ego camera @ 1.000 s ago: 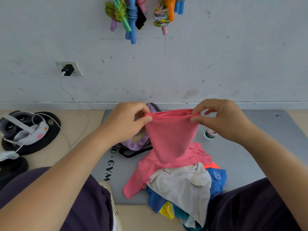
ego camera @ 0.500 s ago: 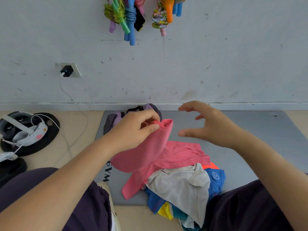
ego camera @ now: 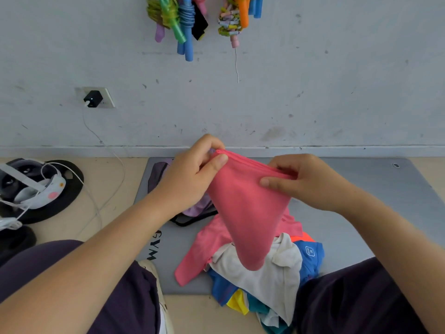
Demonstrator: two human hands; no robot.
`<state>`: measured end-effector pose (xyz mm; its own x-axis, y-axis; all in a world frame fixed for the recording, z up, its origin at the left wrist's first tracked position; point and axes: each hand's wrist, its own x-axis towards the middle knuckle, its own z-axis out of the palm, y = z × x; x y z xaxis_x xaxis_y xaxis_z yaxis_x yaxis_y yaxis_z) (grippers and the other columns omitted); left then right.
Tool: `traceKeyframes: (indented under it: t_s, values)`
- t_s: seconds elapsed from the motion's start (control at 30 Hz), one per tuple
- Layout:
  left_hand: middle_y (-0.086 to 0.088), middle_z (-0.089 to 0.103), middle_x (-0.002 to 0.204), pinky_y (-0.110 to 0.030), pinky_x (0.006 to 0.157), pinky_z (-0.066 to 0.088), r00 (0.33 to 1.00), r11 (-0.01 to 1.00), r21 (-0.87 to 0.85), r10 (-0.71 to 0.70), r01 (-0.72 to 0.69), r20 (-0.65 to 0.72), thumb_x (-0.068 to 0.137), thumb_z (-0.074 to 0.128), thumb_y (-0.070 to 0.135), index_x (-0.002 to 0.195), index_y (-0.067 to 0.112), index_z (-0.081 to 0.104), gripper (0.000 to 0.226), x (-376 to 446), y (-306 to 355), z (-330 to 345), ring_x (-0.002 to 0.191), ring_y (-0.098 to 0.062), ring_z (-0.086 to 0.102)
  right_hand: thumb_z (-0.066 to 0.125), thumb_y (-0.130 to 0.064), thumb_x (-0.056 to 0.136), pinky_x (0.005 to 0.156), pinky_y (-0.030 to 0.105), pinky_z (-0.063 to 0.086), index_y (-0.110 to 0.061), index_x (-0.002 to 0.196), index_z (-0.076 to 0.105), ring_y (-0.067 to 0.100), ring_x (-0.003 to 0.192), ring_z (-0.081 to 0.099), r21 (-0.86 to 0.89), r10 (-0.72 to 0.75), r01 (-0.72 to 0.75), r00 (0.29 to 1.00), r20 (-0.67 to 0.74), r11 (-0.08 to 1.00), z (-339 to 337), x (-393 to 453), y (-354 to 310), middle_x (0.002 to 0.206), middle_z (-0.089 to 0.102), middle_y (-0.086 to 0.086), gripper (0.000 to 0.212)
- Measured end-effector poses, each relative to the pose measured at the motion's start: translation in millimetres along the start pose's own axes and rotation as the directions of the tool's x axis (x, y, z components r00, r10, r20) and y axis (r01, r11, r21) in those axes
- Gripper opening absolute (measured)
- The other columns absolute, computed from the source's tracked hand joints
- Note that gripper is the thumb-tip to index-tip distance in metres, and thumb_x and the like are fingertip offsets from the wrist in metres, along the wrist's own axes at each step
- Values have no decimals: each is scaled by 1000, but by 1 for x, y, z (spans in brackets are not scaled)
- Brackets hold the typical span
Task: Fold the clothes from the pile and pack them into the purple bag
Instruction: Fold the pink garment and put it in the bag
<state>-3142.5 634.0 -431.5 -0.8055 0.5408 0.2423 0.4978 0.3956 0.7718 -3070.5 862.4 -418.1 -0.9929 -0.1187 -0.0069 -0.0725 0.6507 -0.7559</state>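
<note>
Bare grey mat lies open at the right centre of the frame, from the wall's foot down to the right knee, with only a small eyelet near its far corner. At centre, the way down to the mat is blocked by the pink garment stretched between the left hand and right hand, and by the clothes pile beneath it, while the purple bag sits mostly hidden behind the left hand. At left, the tan floor is narrowed by a white cable trailing from the wall plug and a headset on a black disc.
</note>
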Motion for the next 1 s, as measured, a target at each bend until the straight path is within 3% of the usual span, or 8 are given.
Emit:
traceKeyframes:
  t_s: [0.17,0.33,0.47,0.63,0.73,0.83,0.93,1.0]
  values:
    - [-29,53,78,-53,73,44,992,989,-72,-125,127,32,102,45,31,97,28,47,6,4,-2,3,65,-31,47,72,-32,84,49,12,32,-13,74,63,2,51,39,43,13,-6,989,-149,999,-11,0,4,54,46,-15,23]
    - [-11,48,77,-55,82,49,965,942,-212,-247,261,94,102,45,34,94,28,51,12,3,0,5,72,-21,45,69,-40,81,53,18,35,-8,79,60,5,57,44,194,20,25,974,-227,981,-7,1,-4,62,51,-9,33]
    - [-6,53,75,-29,46,43,937,691,-633,-243,349,251,95,56,39,107,14,60,28,3,11,1,58,-19,48,65,-46,79,50,14,39,-17,77,61,4,56,49,383,67,55,952,-299,922,-8,-1,-11,63,55,-11,29]
    - [13,72,70,-11,51,48,862,778,-463,-191,425,470,84,70,22,89,21,70,5,-4,12,7,59,1,66,67,-55,72,56,25,41,-20,79,67,12,62,53,576,208,2,931,-299,818,-9,0,-11,70,61,-3,35]
    - [2,73,79,-26,52,50,885,712,-540,-269,448,380,83,73,35,87,19,76,17,-2,6,8,62,-17,66,67,-50,76,67,26,53,-13,99,73,15,84,68,747,230,-145,973,-12,649,-8,0,-7,97,74,3,45]
    - [-24,65,97,-63,49,42,896,687,-578,-298,441,329,72,79,54,100,13,72,50,1,2,1,78,-40,56,71,-38,79,80,22,55,-9,113,69,17,105,69,674,180,-287,957,226,681,-5,-3,-2,113,73,6,45]
    - [-37,60,115,-82,75,30,894,670,-592,-336,447,296,65,80,60,107,16,71,61,2,2,-1,97,-62,54,65,-28,84,89,27,55,-8,114,69,19,107,68,664,194,-233,972,133,711,-3,-1,0,113,72,7,37]
    - [-25,66,115,-73,85,38,896,683,-584,-381,439,229,67,77,60,105,24,72,53,3,3,-1,101,-48,62,65,-31,83,87,30,57,-12,111,71,19,100,70,654,213,-171,977,15,737,-2,0,-1,109,73,8,34]
